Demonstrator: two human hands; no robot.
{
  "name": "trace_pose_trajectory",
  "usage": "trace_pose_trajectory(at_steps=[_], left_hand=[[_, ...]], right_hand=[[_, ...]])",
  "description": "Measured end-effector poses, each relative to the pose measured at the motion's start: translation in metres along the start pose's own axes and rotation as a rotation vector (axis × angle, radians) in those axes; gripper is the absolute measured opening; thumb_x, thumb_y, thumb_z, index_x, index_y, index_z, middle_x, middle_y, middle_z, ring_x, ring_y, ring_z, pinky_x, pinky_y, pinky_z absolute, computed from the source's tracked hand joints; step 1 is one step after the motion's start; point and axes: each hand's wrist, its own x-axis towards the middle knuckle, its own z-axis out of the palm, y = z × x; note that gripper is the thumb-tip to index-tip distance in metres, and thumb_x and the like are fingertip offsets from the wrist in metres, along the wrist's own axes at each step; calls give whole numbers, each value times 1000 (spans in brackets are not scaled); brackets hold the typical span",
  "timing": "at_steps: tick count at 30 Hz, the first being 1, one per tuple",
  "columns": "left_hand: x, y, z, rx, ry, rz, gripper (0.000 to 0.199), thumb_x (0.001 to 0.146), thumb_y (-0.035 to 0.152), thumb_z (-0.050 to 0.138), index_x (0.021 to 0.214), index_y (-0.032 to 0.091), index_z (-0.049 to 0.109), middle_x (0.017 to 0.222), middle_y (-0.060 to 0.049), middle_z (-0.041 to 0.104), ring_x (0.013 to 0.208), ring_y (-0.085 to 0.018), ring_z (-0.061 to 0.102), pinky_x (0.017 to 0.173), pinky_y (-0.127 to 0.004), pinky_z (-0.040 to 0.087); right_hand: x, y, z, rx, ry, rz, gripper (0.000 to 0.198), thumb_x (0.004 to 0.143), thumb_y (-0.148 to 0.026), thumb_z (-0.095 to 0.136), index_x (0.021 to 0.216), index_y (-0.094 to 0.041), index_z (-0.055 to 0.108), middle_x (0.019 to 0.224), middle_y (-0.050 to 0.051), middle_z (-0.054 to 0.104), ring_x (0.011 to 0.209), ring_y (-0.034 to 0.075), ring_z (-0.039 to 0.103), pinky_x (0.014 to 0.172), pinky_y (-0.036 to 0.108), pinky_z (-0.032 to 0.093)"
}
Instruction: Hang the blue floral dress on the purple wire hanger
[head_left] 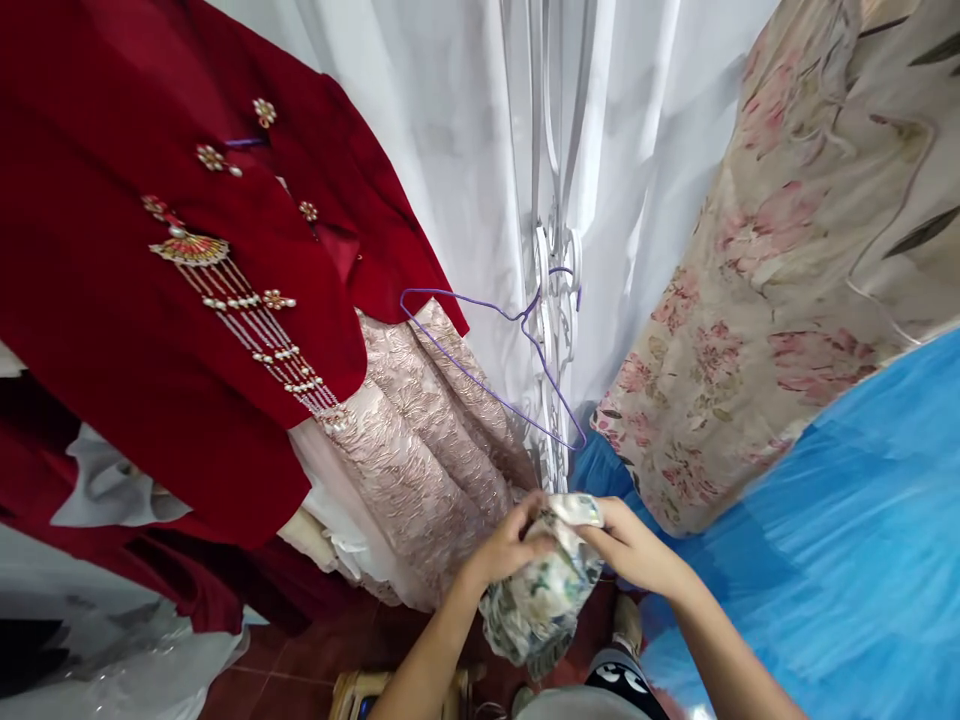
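Note:
A bunched garment point(551, 590) in white, green and grey print hangs low in front of my body. My left hand point(517, 540) grips its left side, fingers curled over the fabric. On the other side my right hand point(626, 540) pinches its upper edge, near a pale flat strip. The garment's full shape is hidden in its folds. Above both hands, apart from them, a bare purple wire hanger point(491, 305) hangs on a white rack point(551, 370).
To the left hang a red jacket point(225, 330) with beaded ornaments and a pink brocade skirt point(427, 430). A floral dress point(750, 300) and blue tulle point(847, 530) fill the right. White curtain point(435, 140) backs the rack. A wooden stool point(352, 690) stands on the tiled floor.

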Motion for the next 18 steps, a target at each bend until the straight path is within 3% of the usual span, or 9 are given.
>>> trace_pose_trajectory(at_steps=[3,7,11,13,18], left_hand=[[-9,-13,8,31,-121,-156,46,79,60,72,93,17,71,91,-5,72,86,-23,65,77,-31,55],[-9,5,-11,157,94,-121,32,89,46,62,94,16,71,88,-3,73,82,-21,66,74,-29,53],[-9,46,-64,385,335,-17,16,85,27,61,94,18,70,91,-3,73,87,-20,67,78,-28,51],[-11,62,-96,567,398,5,16,82,22,57,90,20,71,88,-2,73,85,-20,66,79,-29,51],[-10,73,-170,1008,292,-75,23,69,16,55,82,22,72,90,-4,72,93,-24,63,93,-37,48]], right_hand=[[-4,-1,-48,-58,208,-106,22,92,-32,57,76,-20,68,74,4,66,66,19,56,65,29,46],[44,7,-88,-47,448,-164,16,85,-33,62,81,-21,69,81,4,68,76,21,60,74,30,47],[113,14,-77,114,435,-86,24,86,-42,57,77,-20,64,76,1,64,81,20,59,81,29,47],[129,13,-65,237,378,10,31,85,-49,59,76,-20,64,74,1,65,79,21,59,78,30,48],[109,3,-67,412,278,175,39,71,-56,75,78,-18,68,71,3,70,71,23,64,68,30,50]])
